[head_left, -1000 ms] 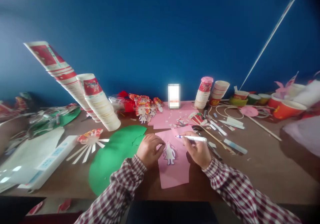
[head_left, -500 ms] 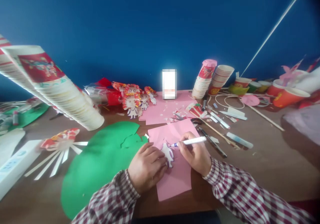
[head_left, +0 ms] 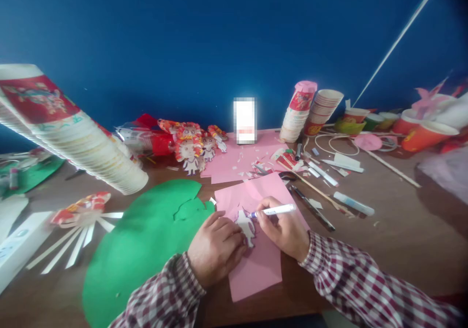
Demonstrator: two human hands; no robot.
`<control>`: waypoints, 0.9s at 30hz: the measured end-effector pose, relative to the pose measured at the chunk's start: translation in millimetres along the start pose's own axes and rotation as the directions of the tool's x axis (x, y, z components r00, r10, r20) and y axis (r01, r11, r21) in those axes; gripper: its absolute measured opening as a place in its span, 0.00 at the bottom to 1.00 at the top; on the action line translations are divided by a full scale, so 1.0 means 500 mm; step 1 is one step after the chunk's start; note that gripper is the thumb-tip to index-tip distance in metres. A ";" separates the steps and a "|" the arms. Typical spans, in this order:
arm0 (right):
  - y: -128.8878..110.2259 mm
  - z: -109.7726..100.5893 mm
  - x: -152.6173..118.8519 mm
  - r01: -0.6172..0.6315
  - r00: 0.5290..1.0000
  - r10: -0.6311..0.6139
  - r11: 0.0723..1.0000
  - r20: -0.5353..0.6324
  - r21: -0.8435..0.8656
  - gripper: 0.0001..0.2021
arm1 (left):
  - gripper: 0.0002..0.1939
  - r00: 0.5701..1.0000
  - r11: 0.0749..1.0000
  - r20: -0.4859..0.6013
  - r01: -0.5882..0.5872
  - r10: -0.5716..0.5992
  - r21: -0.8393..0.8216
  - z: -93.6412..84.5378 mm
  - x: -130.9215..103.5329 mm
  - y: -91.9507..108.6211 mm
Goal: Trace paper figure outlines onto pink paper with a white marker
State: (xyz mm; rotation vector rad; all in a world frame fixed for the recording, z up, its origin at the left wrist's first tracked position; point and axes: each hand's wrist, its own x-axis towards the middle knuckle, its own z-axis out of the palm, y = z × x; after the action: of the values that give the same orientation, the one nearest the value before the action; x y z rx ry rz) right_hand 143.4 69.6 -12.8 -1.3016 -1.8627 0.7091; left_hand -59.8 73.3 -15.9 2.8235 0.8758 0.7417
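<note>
Cup stack (head_left: 87, 135) cropped at left edge, white cutout (head_left: 247, 224) part-hidden at lower centre by left hand (head_left: 215, 247), fingers bent, hold unclear, marker (head_left: 280, 209) gripped in right hand (head_left: 281, 229)

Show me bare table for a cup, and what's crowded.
Right, bar tiny scraps: tabletop between the pale blue tube and right sleeve. Left: below the white strips, beside the green sheet. Crowded: back right, around the stacked cups and orange cup.

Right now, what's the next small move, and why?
I'd probably have the right hand ease the marker along the edge of the white cutout: the tip sits by that edge, and the left hand rests against the cutout on pink paper.
</note>
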 end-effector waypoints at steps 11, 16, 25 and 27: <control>-0.002 0.002 0.003 -0.017 1.000 0.017 1.000 0.002 -0.026 0.06 | 0.06 1.000 1.000 0.020 -0.001 0.002 -0.025 0.004 -0.002 -0.004; 0.000 0.004 0.003 -0.018 1.000 0.018 0.999 0.000 -0.034 0.06 | 0.06 1.000 1.000 0.022 -0.001 0.001 -0.014 0.001 0.000 -0.003; 0.001 0.004 0.005 -0.019 1.000 0.019 0.998 0.004 -0.055 0.06 | 0.07 1.000 1.000 0.024 -0.004 0.005 -0.006 0.002 -0.001 -0.001; 0.001 0.004 0.004 -0.026 1.000 0.026 0.998 0.008 -0.054 0.06 | 0.07 1.000 1.000 0.025 -0.006 0.006 -0.006 0.002 -0.001 -0.001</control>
State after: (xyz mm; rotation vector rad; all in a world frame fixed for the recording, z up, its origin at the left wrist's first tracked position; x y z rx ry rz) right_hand 141.5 71.8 -13.6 -1.3612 -1.8871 0.6833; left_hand -60.2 73.5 -17.2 2.8246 0.8608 0.7076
